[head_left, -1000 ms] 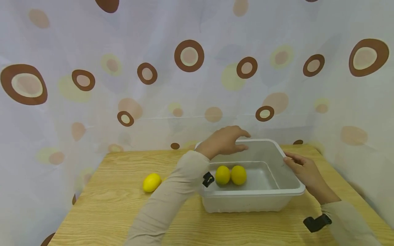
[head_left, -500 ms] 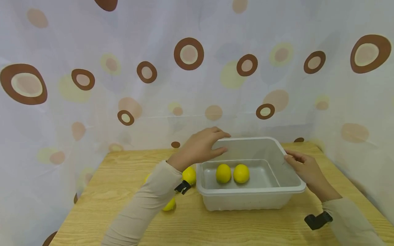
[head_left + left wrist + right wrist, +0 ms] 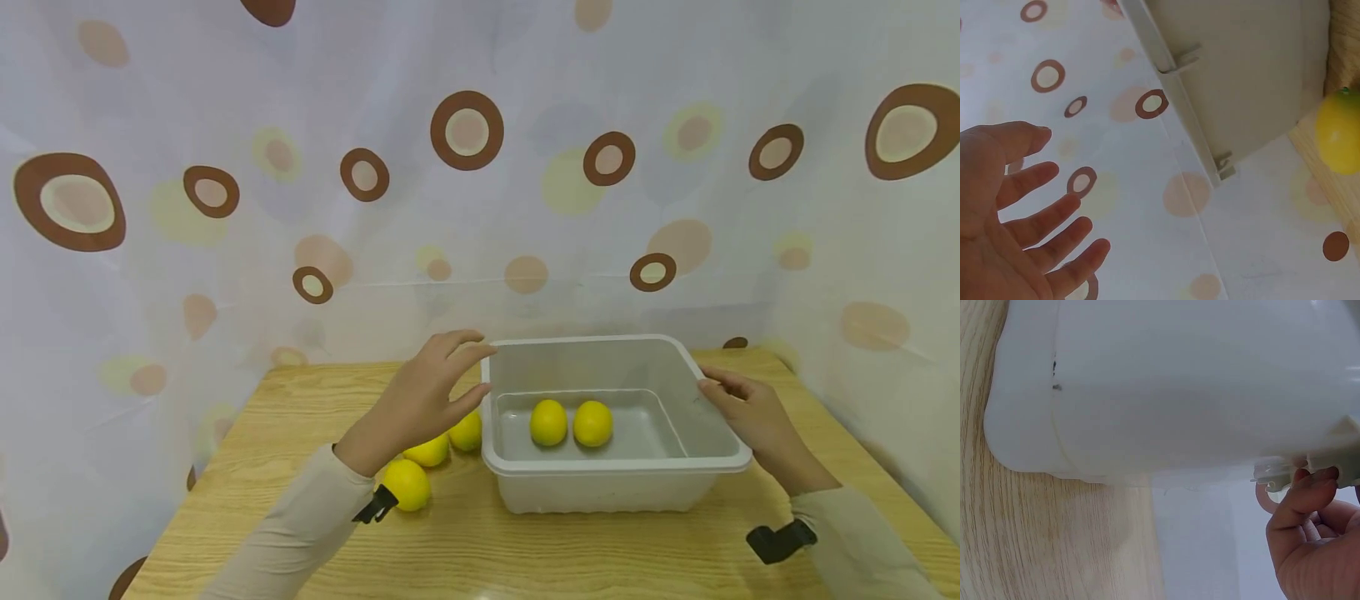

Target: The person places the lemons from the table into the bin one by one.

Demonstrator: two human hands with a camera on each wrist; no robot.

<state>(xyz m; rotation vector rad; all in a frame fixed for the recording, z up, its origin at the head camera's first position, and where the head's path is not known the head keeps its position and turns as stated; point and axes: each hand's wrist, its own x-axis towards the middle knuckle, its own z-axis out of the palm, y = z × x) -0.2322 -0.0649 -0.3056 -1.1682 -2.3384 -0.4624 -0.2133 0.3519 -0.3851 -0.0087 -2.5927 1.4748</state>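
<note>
My left hand hovers with spread fingers just left of a light grey plastic basin, holding nothing; its fingertips overlap the basin's left rim in the head view. The left wrist view also shows the palm bare. Thumb and fingers of my right hand grip the basin's right rim, and the right wrist view shows that hand curled at the edge. Two yellow lemons sit inside the basin, a left lemon and a right lemon. Below my left hand, a front lemon lies on the table.
Behind that front lemon are a middle lemon, partly hidden by my left hand, and another lemon close to the basin's left wall. The wooden table ends at a patterned curtain at the back and sides.
My left hand has moved left from above the basin to beside its left rim, uncovering lemons on the table. The two lemons inside have shifted slightly apart. My right hand keeps its grip.
</note>
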